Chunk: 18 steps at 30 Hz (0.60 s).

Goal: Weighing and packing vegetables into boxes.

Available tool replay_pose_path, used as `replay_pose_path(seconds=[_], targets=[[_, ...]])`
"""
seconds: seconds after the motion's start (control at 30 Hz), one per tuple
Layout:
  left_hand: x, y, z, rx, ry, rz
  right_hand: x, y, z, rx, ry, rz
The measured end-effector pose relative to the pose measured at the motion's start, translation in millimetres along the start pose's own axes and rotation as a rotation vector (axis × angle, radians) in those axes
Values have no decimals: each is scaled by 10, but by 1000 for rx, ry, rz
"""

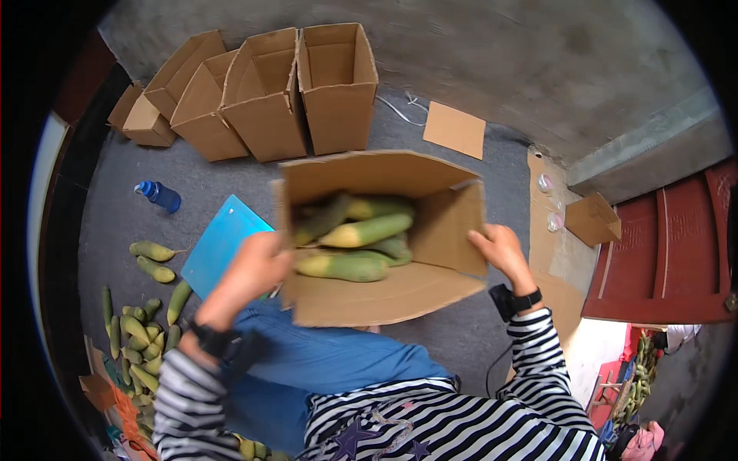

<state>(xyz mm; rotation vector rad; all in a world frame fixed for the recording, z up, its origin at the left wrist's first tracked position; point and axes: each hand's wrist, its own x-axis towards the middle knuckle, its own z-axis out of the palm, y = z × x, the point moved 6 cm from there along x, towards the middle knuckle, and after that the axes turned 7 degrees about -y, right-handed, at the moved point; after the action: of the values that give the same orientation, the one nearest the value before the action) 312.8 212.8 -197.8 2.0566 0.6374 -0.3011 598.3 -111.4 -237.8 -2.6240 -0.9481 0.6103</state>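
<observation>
An open-topped cardboard box [392, 298] is in front of me, tilted so that its inside faces me. Several green radishes [372, 230] with pale yellowish ends lie together toward its left side. My left hand [260, 265] grips the box's left edge, its fingers partly hidden and slightly blurred. On the opposite side, my right hand [501, 250] is closed around the right edge, thumb showing on the near face. Behind my left hand, a blue flat board [223, 244] lies on the floor.
Tall open cardboard boxes [265, 127] stand by the wall. A blue bottle [158, 196] lies at left, above a heap of green radishes [142, 338]. A flat cardboard piece [454, 129] is at the back, a small box [593, 219] near the red door [653, 238].
</observation>
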Motion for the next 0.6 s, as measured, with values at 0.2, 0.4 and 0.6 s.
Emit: replay_pose_path(seconds=[0.2,0.4,0.6], targets=[[1137,639,1973,141,-137,145,-946,1716,-672,-271,160,418],[942,1464,2955,-27,-447,252,-1818,3059,-876,-523,136,630],[233,1681,1295,-151,-366,471,-1702,2765,-910,-301,211,537]])
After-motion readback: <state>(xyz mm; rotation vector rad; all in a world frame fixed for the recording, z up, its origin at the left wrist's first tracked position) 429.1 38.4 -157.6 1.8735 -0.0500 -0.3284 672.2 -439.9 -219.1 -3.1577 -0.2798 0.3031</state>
